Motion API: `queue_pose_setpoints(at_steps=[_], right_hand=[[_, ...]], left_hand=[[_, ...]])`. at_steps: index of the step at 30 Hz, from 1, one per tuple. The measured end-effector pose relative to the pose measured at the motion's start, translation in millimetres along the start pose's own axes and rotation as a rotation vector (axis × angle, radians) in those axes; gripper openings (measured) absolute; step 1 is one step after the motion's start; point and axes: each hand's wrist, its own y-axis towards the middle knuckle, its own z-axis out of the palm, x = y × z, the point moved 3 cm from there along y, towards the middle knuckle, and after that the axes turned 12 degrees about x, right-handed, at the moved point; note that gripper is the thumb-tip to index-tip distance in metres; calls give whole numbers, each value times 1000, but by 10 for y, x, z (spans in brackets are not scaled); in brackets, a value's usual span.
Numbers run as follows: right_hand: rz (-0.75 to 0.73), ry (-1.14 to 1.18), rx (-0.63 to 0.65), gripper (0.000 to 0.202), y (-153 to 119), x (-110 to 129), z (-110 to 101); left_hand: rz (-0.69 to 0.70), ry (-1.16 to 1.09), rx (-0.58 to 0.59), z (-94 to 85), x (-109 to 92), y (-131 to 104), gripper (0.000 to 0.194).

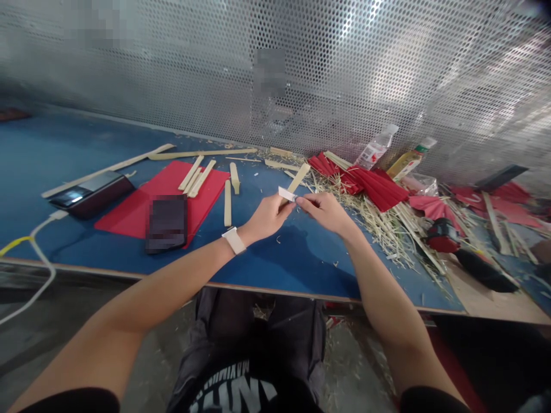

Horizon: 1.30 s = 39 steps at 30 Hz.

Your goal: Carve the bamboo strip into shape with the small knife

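Observation:
My left hand is closed around the lower part of a pale bamboo strip, which sticks up and away toward the wall. A small flat whitish piece with a straight edge lies across the strip; whether it is a blade cannot be made out. The fingers of my right hand pinch its right end, close beside my left fingertips. Both hands are just above the blue table. Short bamboo pieces rest on the table left of my hands.
A red folder carries several strips and a dark phone. Farther left is a dark device with a white cable. Shavings, red pleated fabric and two bottles lie right. A perforated metal wall stands behind.

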Motion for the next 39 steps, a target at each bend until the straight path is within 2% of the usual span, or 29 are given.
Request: queue_pose_setpoints(at_steps=[7,10,16,22,28,33,37,39], right_hand=[[64,115,5,74,-4,30,60],[86,117,-38,77,10,36,88],[96,121,-83,82,27,66,133],[125,26,-152,82,15,86,105],[78,81,-95,82,19,90,108],[105,62,-120,81,1,103,98],[121,34,-164,79,6,111,126],[112,77,-182,80,17,119,154]], left_hand=[[23,43,-39,-20,37,0,18],[22,69,-66,-27,52,-5,14],[18,107,-102,-32,85,-8,19],[43,63,-95,-38,86,12,17],[-7,42,-55,-19,114,32,28],[-12,25,-42,-35,76,21,21],[-33,51,-66,-37,77,9,24],[-38,68,-113,-31,76,0,28]])
